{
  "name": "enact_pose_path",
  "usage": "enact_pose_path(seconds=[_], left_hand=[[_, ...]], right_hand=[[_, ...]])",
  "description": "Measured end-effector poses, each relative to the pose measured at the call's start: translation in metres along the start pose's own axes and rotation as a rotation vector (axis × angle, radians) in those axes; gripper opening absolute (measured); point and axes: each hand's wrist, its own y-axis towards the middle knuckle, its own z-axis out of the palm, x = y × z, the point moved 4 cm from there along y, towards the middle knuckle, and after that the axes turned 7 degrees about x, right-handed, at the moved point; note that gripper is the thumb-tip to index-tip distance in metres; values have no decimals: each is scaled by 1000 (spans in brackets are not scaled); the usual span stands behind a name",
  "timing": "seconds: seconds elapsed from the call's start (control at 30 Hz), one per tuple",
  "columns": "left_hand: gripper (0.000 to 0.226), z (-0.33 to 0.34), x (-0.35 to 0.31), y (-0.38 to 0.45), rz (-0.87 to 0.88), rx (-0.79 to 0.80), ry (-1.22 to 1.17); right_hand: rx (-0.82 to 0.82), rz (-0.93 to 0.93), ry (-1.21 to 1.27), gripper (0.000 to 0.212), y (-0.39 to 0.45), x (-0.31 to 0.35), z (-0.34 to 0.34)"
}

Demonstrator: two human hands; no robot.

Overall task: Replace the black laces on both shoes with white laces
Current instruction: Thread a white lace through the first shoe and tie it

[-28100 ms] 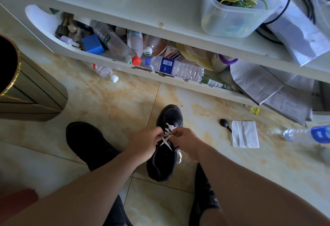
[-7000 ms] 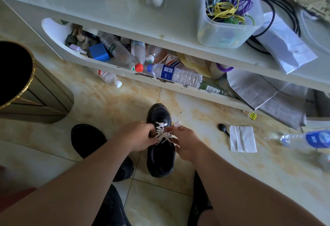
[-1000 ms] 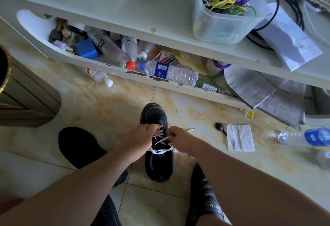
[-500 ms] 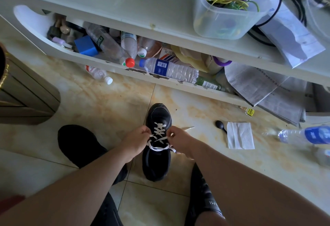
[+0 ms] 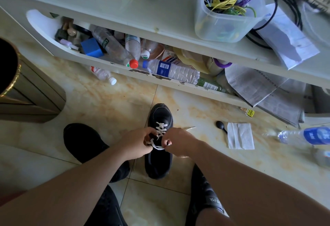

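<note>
Shoe (image 5: 159, 143) is lying toe-away between both hands, left hand (image 5: 135, 145) and right hand (image 5: 178, 142) each pinching the white lace (image 5: 157, 144) across its upper eyelets. Hands are sitting equally near.

Lacing a black shoe (image 5: 159, 161) on a tiled floor (image 5: 114, 104).
Left hand (image 5: 136, 145) and right hand (image 5: 179, 142) pinching a white lace (image 5: 159, 133) over the tongue; second black shoe (image 5: 84, 142) just left; napkin (image 5: 240, 135) lying well right.
</note>
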Motion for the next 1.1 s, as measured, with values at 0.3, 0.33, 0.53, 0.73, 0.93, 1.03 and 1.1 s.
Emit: enact_pose_path(seconds=[0.3, 0.33, 0.53, 0.73, 0.93, 1.03, 1.1], left_hand=[[53, -3, 15, 2, -118, 36, -121], [52, -4, 18, 2, -131, 32, -167], [33, -2, 17, 4, -30, 5, -125], [33, -1, 10, 11, -3, -56, -58], [43, 2, 12, 9, 49, 20, 112], [30, 4, 11, 8, 154, -75, 264], [17, 3, 9, 10, 185, -123, 264]], right_hand=[[-57, 249, 815, 13, 6, -23, 21], [-57, 260, 876, 14, 6, -25, 24], [-208, 253, 960, 17, 7, -25, 18], [-212, 265, 1062, 19, 8, -22, 17], [-115, 282, 1108, 21, 8, -24, 15], [-109, 271, 1090, 24, 8, -25, 15], [-106, 272, 1085, 25, 7, -26, 15]])
